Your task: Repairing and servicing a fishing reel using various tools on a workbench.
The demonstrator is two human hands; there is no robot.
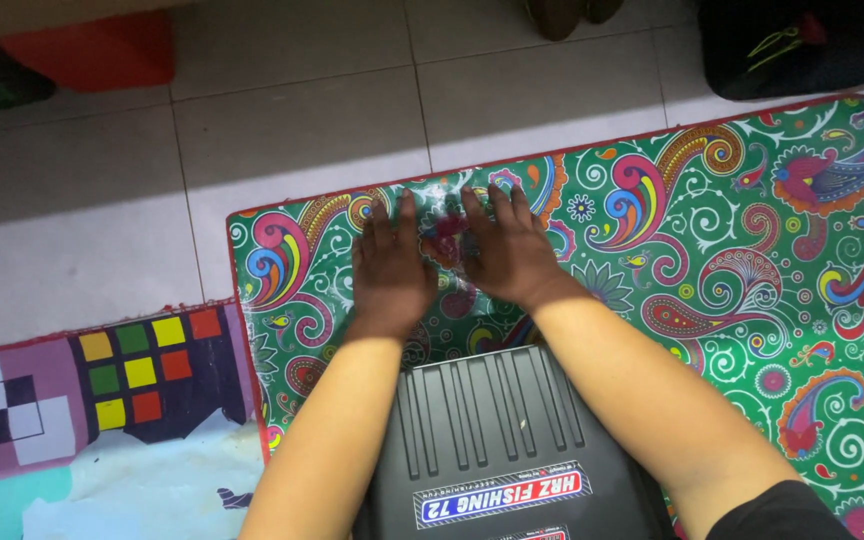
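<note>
Both hands lie flat, palms down, on a green paisley mat (752,280) spread over a pale tiled floor (292,130). The left hand (389,268) rests with fingers (407,215) straight and close together, holding nothing. The right hand (508,250) sits just beside it, fingers (497,205) lightly fanned, also holding nothing; the two thumbs nearly meet over a red and blue swirl in the pattern. The hands press on the mat near its far edge, close to its left corner, where a thin red border (242,300) runs along the tiles. Both forearms stretch forward past a black ribbed case (497,430), which lies on the mat close to the person, between the arms, with a red, white and blue label (502,495) on its near part. To the left, just beside the paisley mat, lies a second mat (102,390) printed with coloured squares on purple. A red object (102,50) sits at the far left on the floor, and a dark bag (802,45) at the far right, touching the mat's far edge.
</note>
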